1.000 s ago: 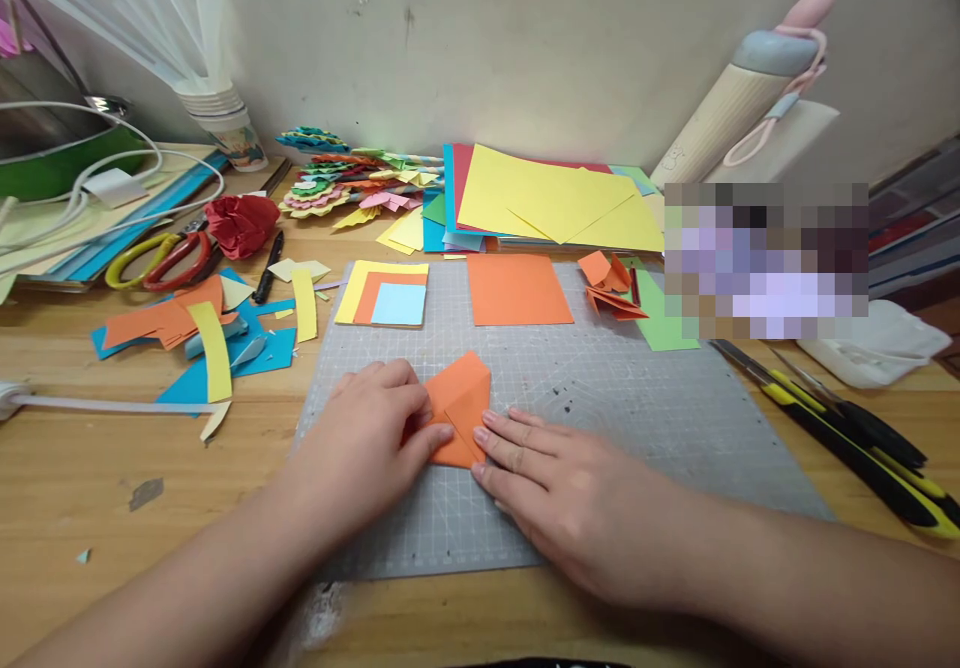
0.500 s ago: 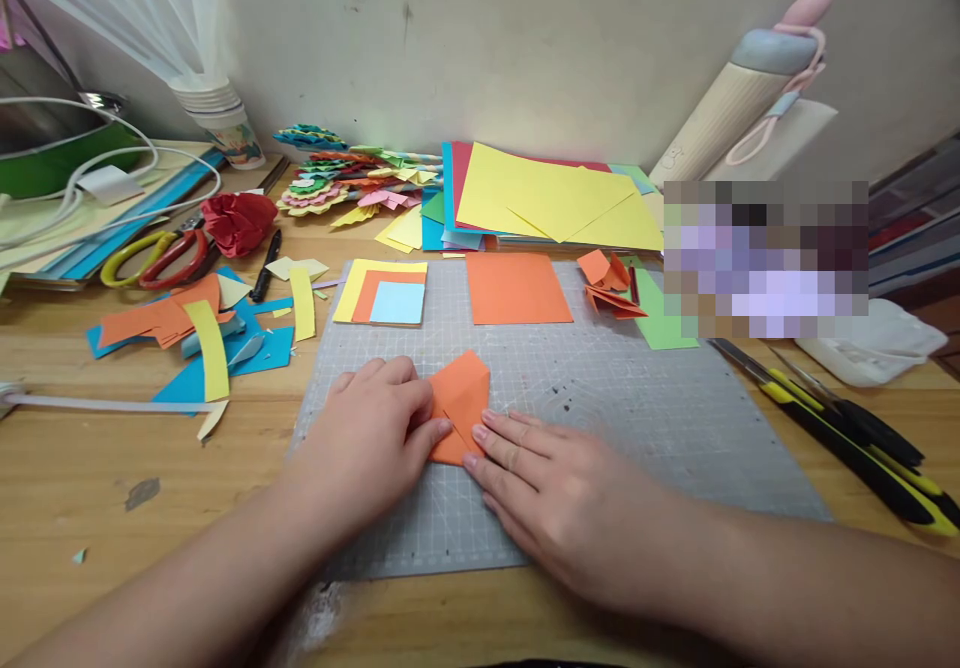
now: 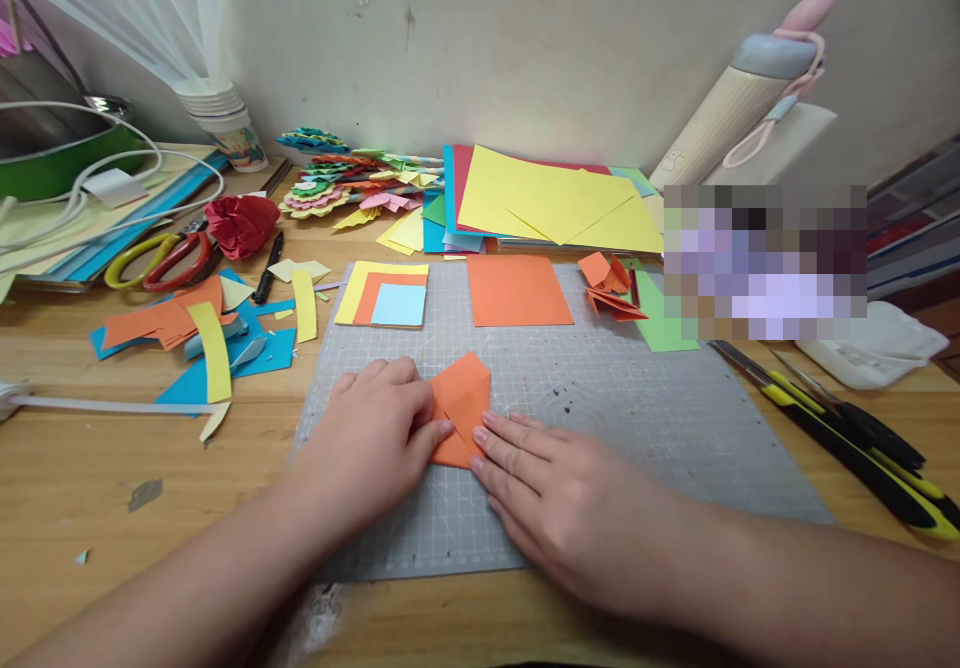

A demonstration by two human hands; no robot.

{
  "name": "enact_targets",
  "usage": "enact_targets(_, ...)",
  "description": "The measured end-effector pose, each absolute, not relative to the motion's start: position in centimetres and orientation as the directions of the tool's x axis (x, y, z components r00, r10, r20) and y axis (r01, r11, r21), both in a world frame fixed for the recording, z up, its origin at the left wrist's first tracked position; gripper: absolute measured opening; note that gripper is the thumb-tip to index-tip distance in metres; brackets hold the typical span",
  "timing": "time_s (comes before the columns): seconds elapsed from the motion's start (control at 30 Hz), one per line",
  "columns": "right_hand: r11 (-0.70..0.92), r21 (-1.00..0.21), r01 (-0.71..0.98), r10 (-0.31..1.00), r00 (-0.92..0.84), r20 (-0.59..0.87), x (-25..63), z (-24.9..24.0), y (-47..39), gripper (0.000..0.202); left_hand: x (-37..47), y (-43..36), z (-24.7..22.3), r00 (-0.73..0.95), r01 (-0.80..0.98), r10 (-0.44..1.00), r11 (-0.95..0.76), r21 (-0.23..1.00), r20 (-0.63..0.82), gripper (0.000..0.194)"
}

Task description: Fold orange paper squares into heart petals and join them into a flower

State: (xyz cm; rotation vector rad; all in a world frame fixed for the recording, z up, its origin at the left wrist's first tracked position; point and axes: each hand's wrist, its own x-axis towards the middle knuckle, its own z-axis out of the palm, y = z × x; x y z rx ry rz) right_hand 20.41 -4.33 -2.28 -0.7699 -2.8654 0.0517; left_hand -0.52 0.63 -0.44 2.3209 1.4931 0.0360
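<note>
A folded piece of orange paper [image 3: 463, 403] lies on the grey cutting mat [image 3: 630, 468], between both hands. My left hand [image 3: 371, 428] grips its left side, thumb on top and fingers curled, their tips partly hidden. My right hand [image 3: 555, 493] lies flat with fingers stretched out, the fingertips touching the paper's right edge. Behind it on the mat are a flat orange square [image 3: 520, 290] and a stack of yellow, orange and light blue squares [image 3: 400, 303]. Small folded orange pieces [image 3: 611, 293] sit to the right.
Coloured paper scraps [image 3: 210, 348], scissors [image 3: 176, 260] and a black pen [image 3: 268, 268] lie at the left. Yellow sheets [image 3: 555, 193] top a pile by the wall. A black and yellow cutter [image 3: 847, 438] lies at the right, and a bottle [image 3: 724, 108] leans behind.
The view has shifted very slightly. Both hands and the folded orange paper stay nearly in place.
</note>
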Motion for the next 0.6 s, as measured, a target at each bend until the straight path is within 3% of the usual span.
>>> enact_targets(0.27,0.799,-0.326,0.505,0.593,-0.752,0.287,20.7,-1.4,-3.4,0.029,-0.6,0.5,-0.7,0.445,0.865,0.878,-0.371,0.338,-0.177,0.028)
enact_targets(0.6,0.812,-0.259,0.524,0.576,-0.791,0.207,20.1,-1.3,-4.1,0.029,-0.7,0.5,-0.6,0.45,0.868,0.875,-0.381,0.319,-0.179,0.028)
